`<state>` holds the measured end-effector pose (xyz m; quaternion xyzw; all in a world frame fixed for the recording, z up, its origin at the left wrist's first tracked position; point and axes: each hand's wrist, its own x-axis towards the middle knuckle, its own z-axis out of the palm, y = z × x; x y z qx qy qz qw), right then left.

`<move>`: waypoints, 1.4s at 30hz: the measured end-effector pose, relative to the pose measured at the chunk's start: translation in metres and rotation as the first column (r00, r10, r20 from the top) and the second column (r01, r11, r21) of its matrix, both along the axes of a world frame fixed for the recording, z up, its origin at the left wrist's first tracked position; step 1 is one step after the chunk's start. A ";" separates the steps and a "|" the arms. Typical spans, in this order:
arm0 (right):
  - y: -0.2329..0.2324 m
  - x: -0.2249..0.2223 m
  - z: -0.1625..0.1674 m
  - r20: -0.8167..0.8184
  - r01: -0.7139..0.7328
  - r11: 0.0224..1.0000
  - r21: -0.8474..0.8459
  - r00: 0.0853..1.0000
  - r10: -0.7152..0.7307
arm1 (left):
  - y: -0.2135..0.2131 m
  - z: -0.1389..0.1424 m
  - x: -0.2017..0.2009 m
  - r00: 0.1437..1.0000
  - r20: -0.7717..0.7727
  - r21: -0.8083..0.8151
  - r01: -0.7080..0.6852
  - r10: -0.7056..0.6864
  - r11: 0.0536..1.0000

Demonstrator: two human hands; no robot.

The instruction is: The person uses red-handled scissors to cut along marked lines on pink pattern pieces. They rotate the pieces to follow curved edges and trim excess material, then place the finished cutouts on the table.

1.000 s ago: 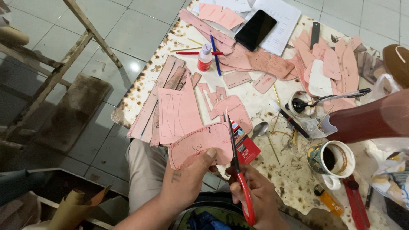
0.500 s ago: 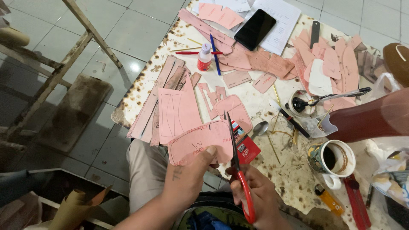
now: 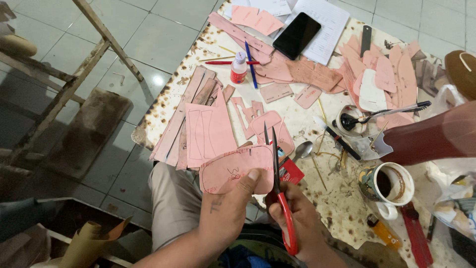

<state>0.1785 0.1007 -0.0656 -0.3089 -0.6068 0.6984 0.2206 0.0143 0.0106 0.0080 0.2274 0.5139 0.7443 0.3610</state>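
Observation:
My left hand (image 3: 225, 213) grips a rounded pink pattern piece (image 3: 233, 168) with pen marks on it, thumb on top near its right edge. My right hand (image 3: 297, 223) holds red-handled scissors (image 3: 280, 193); the blades point away from me, slightly apart, and lie along the right edge of the piece. Both hands are at the near edge of the stained work table (image 3: 342, 208), above my lap.
Many pink cut pieces (image 3: 208, 129) cover the table. Also there: a black phone (image 3: 296, 35) on white papers, a small glue bottle (image 3: 239, 68), pens, a spoon (image 3: 302, 150), a mug (image 3: 389, 183), a red box (image 3: 290, 171), another person's sleeve (image 3: 431, 136) at right. A wooden frame (image 3: 64, 89) stands left.
The pink piece has turned and shifted a little in my left hand, and the scissor blades now sit further along its right edge. The rest of the table looks unchanged.

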 end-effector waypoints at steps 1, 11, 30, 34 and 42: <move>0.000 0.001 -0.001 -0.005 -0.004 1.000 0.003 1.000 0.004 | 0.000 0.000 0.000 1.000 -0.010 -0.010 -0.002 0.002 1.000; -0.002 0.008 -0.012 0.009 0.025 0.988 -0.153 1.000 -0.024 | 0.001 -0.005 0.000 1.000 0.029 -0.023 -0.010 0.010 1.000; -0.001 0.009 -0.008 0.092 0.034 0.997 -0.072 0.995 -0.027 | -0.004 -0.001 -0.006 0.998 0.029 -0.026 0.050 -0.049 0.998; 0.004 0.009 0.002 0.118 -0.002 0.997 -0.083 0.993 0.012 | -0.004 -0.002 -0.004 0.990 0.110 0.015 0.090 -0.091 0.996; 0.006 0.007 0.014 0.018 -0.049 0.997 -0.056 0.999 0.050 | -0.006 -0.008 -0.001 0.986 0.122 0.071 0.110 -0.118 0.991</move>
